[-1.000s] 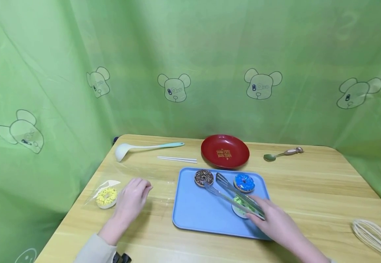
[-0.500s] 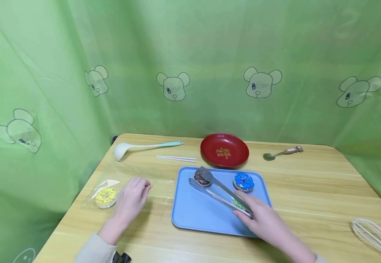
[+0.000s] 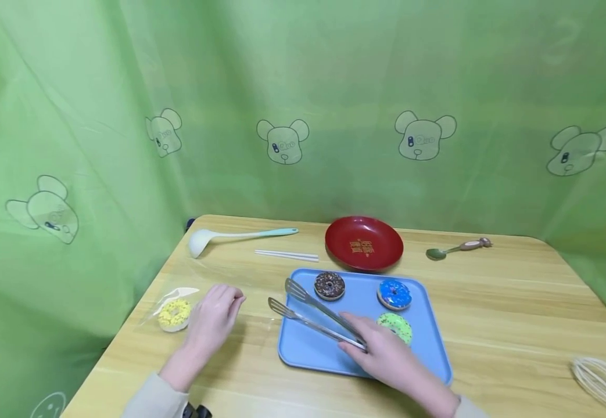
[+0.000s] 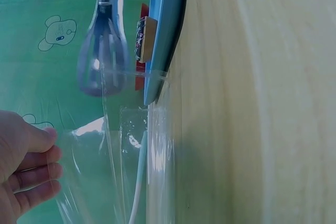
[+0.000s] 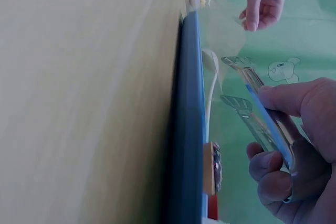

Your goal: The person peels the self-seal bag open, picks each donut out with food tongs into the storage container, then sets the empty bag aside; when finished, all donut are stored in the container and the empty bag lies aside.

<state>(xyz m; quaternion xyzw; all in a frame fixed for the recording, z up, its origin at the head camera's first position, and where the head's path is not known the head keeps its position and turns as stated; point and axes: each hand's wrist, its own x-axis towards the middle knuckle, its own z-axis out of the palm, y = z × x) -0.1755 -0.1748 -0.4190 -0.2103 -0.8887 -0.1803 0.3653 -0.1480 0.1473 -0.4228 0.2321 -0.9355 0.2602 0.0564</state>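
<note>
My left hand [image 3: 212, 320] pinches the lip of a clear plastic bag [image 4: 86, 153] between thumb and fingers, lifting it off the table. Inside the bag lies a donut with yellow icing [image 3: 168, 319]. My right hand [image 3: 386, 351] grips metal tongs [image 3: 330, 314] with slotted ends. The tongs are spread apart with nothing between them, their tips over the left edge of the blue tray [image 3: 303, 351] and pointing toward the bag. On the tray sit a chocolate donut [image 3: 323, 280], a blue donut [image 3: 399, 288] and a green donut [image 3: 402, 328], which my right hand partly covers.
Behind the tray stands a red plate [image 3: 381, 238]. Along the back lie a ladle [image 3: 200, 242], white chopsticks [image 3: 287, 255] and a spoon [image 3: 462, 246]. A whisk [image 3: 601, 380] lies at the right front. Green curtain [image 3: 344, 69] surrounds the table.
The tongs have swung left with my right hand, from over the chocolate donut to the tray's left edge, uncovering the green donut. My left hand keeps its hold on the bag.
</note>
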